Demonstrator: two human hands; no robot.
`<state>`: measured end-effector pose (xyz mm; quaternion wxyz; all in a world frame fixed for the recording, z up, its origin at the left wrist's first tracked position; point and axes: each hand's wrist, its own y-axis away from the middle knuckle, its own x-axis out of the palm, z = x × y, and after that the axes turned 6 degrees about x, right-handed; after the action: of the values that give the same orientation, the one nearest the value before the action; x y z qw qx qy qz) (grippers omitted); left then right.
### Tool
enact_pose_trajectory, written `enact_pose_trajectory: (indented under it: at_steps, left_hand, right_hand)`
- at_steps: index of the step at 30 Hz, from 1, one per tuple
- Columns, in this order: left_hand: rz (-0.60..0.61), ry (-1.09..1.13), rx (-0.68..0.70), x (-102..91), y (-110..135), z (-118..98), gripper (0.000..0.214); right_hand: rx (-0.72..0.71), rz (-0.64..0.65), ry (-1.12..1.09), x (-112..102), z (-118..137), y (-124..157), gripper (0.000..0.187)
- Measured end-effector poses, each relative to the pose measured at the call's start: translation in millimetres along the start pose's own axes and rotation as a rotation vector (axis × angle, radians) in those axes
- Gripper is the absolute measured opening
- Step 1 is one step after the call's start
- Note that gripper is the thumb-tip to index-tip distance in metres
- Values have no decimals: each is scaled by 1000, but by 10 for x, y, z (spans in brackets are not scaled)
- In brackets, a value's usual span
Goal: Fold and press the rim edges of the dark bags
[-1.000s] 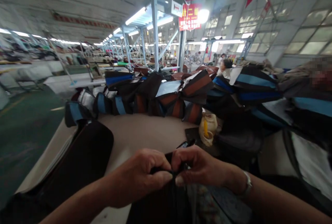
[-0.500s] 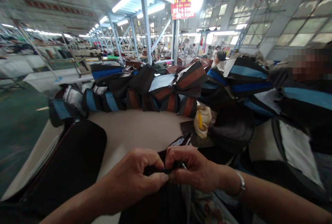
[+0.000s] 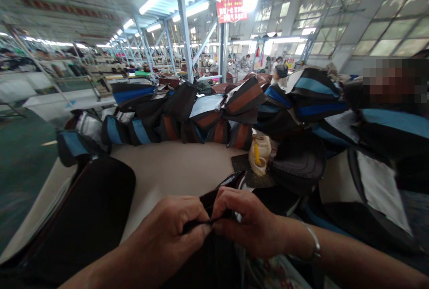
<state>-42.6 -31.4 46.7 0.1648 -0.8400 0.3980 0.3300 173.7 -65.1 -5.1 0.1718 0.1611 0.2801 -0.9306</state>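
Close together at the table's near edge, both my hands pinch the edge of a dark leather-like piece [image 3: 204, 262]. My left hand [image 3: 167, 231] has its thumb and fingers closed on that edge. Fingertip to fingertip with it, my right hand [image 3: 243, 222] grips the same edge, a silvery bracelet [image 3: 315, 240] on its wrist. The piece hangs down below my hands, and its lower part is lost in shadow. Just beyond my right hand stands a cream-coloured pot [image 3: 260, 150] with a yellow stick [image 3: 257, 152] in its opening.
A beige tabletop [image 3: 167, 168] spreads ahead. Along its far side lie stacked dark panels with blue and brown stripes [image 3: 169, 128]. A large black panel [image 3: 87, 204] rests at left. More dark pieces [image 3: 300, 159] pile up at right, where another person [image 3: 395, 83] sits.
My hands have shifted slightly left along with the held edge, and the fingertips press closer together. The whole view has turned a little.
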Motion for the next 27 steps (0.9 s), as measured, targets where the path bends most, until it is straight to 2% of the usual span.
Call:
enact_pose_trajectory:
  at_steps: [3,7,9,11,14,17,19,20,22,24,27]
  left_hand:
    - [57,-6,-36,-63,-2,42,19]
    - [169,115,-84,-153,-44,133,45]
    - [224,116,-58,-159,-69,158,47]
    - [266,67,-29,-133,-70,157,43]
    - [225,-11,6,-53,-17,131,32]
    - [145,-104,112,39,50,125,29]
    - [107,-146,165,78,72,138,30]
    - [93,-145,173,82,76,145,31]
    - [96,-97,147,48,76,147,33]
    - [150,3,79,-45,76,122,39]
    - [209,94,-4,-233,80,55,49]
  right_hand:
    - [-117,-14,134,-6,-20,-2,2]
    - [-382,15,529,-19,-27,-4,10]
    - [-442,51,661,-22,-9,7,13]
    - [-441,93,693,-24,8,40,15]
    - [-396,91,523,-49,15,106,16]
    - [-171,51,202,-108,22,111,24]
    - [-65,127,115,-140,33,63,22]
    - [-64,185,108,-146,37,32,19]
    - [-106,270,70,-136,31,-18,16]
    - [-127,263,4,-111,4,-36,17]
    - [-47,256,-60,-100,-40,-11,20]
